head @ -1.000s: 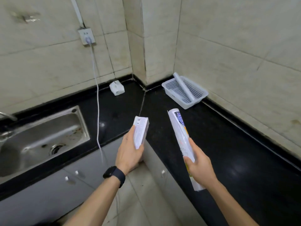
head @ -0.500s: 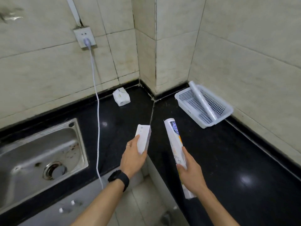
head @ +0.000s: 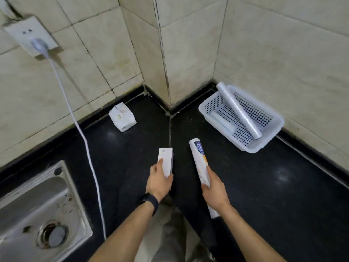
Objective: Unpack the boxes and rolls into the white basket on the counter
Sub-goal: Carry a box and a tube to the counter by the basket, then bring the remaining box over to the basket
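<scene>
The white perforated basket (head: 272, 137) stands on the black counter against the right wall, near the corner. A clear plastic-wrap roll (head: 238, 111) lies slanted across it, one end over the rim, and a flat pale box (head: 222, 121) rests on the basket floor. My left hand (head: 159, 181) grips a small white box (head: 166, 160) upright over the counter. My right hand (head: 214, 188) holds a long white roll with blue and orange print (head: 199, 158), pointing toward the corner. Both hands are well short of the basket.
A white paper packet (head: 122, 117) sits on the counter by the back wall. A white cable (head: 85, 140) hangs from a wall socket (head: 31, 37) across the counter. A steel sink (head: 37, 214) lies at lower left. Black counter (head: 283, 195) stretches along the right.
The view has moved closer to the corner and tilted down. Both hands, still holding the box and the roll, have advanced over the counter toward the basket.
</scene>
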`<action>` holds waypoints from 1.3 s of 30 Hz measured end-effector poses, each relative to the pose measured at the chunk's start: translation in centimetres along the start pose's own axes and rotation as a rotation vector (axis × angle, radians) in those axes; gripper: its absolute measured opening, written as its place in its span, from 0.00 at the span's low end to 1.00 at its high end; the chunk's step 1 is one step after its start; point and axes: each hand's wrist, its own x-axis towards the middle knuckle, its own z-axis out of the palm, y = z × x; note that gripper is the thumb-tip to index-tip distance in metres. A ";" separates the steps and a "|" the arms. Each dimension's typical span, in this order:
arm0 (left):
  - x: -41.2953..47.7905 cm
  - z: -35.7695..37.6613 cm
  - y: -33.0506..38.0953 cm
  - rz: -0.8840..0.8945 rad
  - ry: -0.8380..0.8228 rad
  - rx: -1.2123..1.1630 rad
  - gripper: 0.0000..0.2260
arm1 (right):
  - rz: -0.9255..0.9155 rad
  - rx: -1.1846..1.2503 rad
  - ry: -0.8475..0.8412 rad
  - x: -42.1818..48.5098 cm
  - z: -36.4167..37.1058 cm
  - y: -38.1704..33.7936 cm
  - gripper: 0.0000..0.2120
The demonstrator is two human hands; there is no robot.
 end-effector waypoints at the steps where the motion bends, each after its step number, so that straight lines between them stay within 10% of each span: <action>1: 1.5 0.0 0.3 0.008 -0.003 -0.018 0.32 | 0.016 -0.005 0.009 1.0 0.2 -0.4 0.34; 10: 15.0 -0.8 3.8 0.108 0.053 -0.140 0.35 | 0.020 -0.011 0.119 12.4 1.4 -6.8 0.33; 24: 19.0 0.7 4.5 0.184 0.043 0.412 0.35 | -0.008 -0.276 0.046 17.7 2.4 -7.5 0.36; 39: -2.1 10.4 11.2 0.849 -0.108 0.560 0.30 | 0.119 -0.014 0.538 -13.6 -6.9 7.7 0.22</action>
